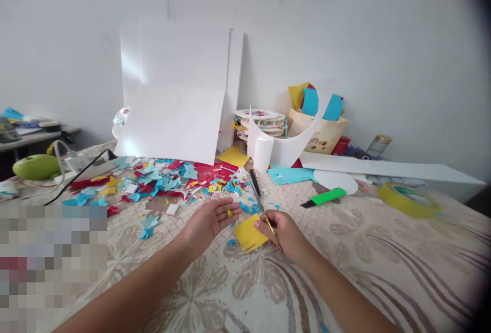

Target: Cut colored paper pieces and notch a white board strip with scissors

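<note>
1. Right hand [282,230]: fingers curled round a pair of scissors [261,201] w/ gold handles, blades pointing away toward the far edge of the bed-like surface; same hand also pinches the yellow paper piece [250,234] at its right side.
2. Yellow paper piece: lies near the middle of the patterned cover [364,261], betw. the two hands, just above the fabric. Lower edge already slit into a row of narrow fringe strips; upper part looks uncut. Judged: fringing begun, approx. half the sheet's depth left whole.
3. Left hand [210,220]: palm up, fingers spread & relaxed, gripping nothing; a tiny yellow snip [229,214] rests on the fingers. Hand is just left of the yellow piece, not touching it as far as can be told.
4. Offcuts [161,179]: blue, red, yellow & white scraps heaped toward the far-left part of the cover, some shaped like flowers – judged as much earlier cutting done.
5. Far edge, by the wall: white card sheets [172,118] leaning upright; curled white strip [276,143].
6. Right side: green utility knife [326,196], tape roll [408,200], both well apart from the hands & untouched.
</note>
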